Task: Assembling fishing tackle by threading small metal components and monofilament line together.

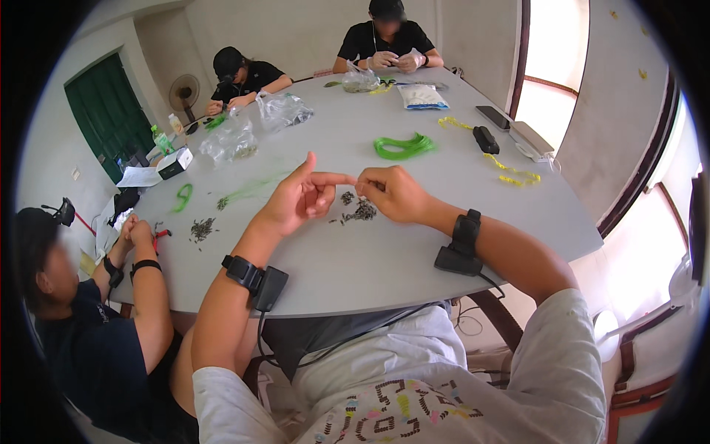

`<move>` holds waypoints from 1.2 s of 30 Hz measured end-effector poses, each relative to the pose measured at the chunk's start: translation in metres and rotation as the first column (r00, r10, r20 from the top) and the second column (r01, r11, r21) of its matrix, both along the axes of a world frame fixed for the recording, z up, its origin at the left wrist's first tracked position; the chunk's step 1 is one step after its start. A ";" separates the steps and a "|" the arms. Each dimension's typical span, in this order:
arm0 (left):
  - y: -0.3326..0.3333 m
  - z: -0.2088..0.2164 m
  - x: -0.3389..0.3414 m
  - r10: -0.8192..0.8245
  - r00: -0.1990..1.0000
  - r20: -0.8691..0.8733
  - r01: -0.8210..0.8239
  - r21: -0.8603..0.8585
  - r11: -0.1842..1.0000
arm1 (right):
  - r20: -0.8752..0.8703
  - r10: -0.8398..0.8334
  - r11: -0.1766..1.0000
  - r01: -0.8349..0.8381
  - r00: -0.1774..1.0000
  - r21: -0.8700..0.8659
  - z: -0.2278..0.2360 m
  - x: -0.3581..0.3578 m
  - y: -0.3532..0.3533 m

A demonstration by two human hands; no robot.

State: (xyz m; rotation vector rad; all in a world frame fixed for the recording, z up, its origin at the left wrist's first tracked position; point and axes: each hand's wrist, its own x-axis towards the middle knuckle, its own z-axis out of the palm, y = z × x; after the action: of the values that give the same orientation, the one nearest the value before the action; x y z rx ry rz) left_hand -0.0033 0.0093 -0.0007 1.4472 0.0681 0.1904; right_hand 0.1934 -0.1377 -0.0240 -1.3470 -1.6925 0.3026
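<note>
Both my hands are raised over the grey table [325, 274], meeting near its middle. My left hand [294, 198] has its thumb up and its index finger stretched to the right. Its other fingers are loosely curled, and I see nothing in it. My right hand [390, 194] is closed in a pinch at the tip of that index finger. Whatever lies between its fingertips is hidden or too small to make out. Just below the hands sits a pile of small dark metal pieces [362, 210]. Fine loose green strands [251, 191] lie left of my left hand.
A bundle of green line [403, 146] lies beyond my hands. Further right are a black case [485, 140], a phone [492, 117] and yellow tape [520, 180]. Clear plastic bags [231, 140] stand far left. A co-worker [111, 311] sits close on my left beside another pile [201, 229].
</note>
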 end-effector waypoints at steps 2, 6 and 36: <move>0.001 -0.002 -0.003 -0.010 0.993 -0.122 0.027 0.142 0.989 | 0.008 -0.021 0.999 0.022 1.000 -0.050 0.003 -0.001 -0.001; -0.023 0.001 0.010 0.278 0.938 -0.206 -0.183 0.387 0.904 | -0.005 0.003 1.000 -0.003 1.000 0.020 0.001 -0.002 -0.004; -0.012 -0.005 0.005 0.110 0.958 -0.266 -0.016 0.334 0.942 | 0.108 -0.003 0.994 -0.009 0.994 0.112 0.002 -0.003 -0.003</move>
State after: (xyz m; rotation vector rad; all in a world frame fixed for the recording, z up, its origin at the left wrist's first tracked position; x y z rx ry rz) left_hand 0.0012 -0.0031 -0.0055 1.8013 0.3297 0.0471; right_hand 0.1906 -0.1412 -0.0223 -1.2982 -1.7741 0.1358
